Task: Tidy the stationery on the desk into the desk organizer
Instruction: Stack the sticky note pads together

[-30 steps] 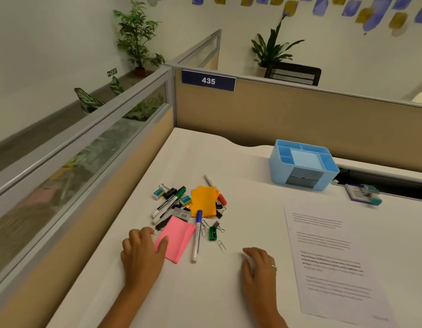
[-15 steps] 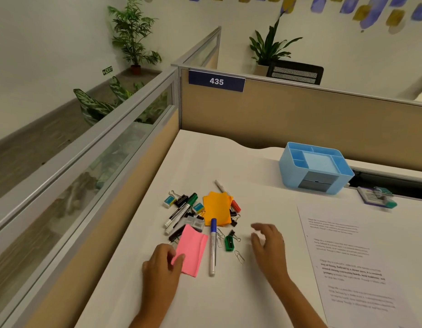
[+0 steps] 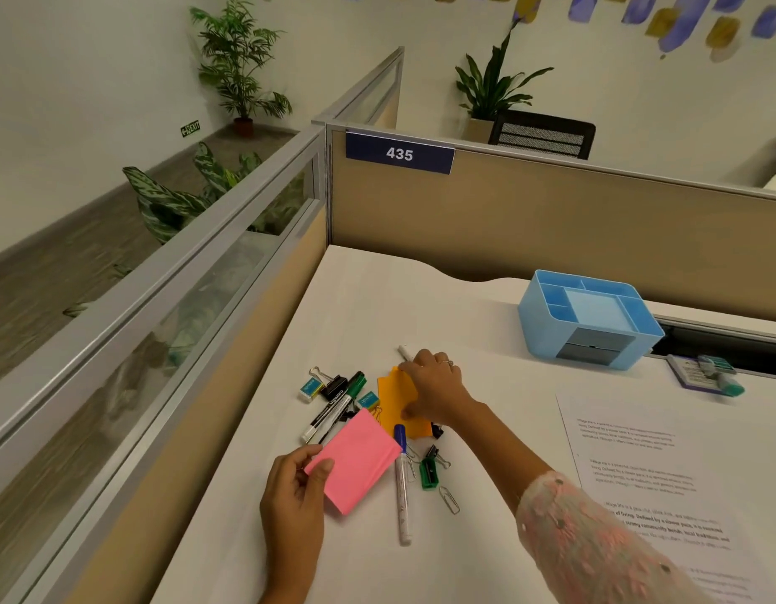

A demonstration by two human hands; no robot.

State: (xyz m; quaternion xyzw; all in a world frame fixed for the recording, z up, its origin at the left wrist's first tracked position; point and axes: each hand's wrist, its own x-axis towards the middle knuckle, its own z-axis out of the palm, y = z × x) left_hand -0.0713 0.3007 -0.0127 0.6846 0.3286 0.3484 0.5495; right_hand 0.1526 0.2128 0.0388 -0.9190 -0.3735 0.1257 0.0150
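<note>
Left hand: the left hand (image 3: 295, 486) pinches the near corner of the pink sticky-note pad (image 3: 354, 459), thumb on top, fingers beneath.
Just right of that hand: a blue-capped pen (image 3: 402, 481), a green sharpener (image 3: 428, 473) and a paper clip (image 3: 449, 500) lie loose on the desk (image 3: 421, 307).
Right hand: the right hand (image 3: 434, 388) is closed over the orange sticky-note pad (image 3: 397, 396), thumb at its near edge; whether it has lifted I cannot tell.
Left of the right hand: a green-capped marker (image 3: 336, 405), binder clips and small erasers lie in a heap.
Far right, well apart: the blue desk organizer (image 3: 588, 320) looks empty in its visible compartments.
Progress: barely begun, I judge; nothing is stowed and the whole heap remains.
</note>
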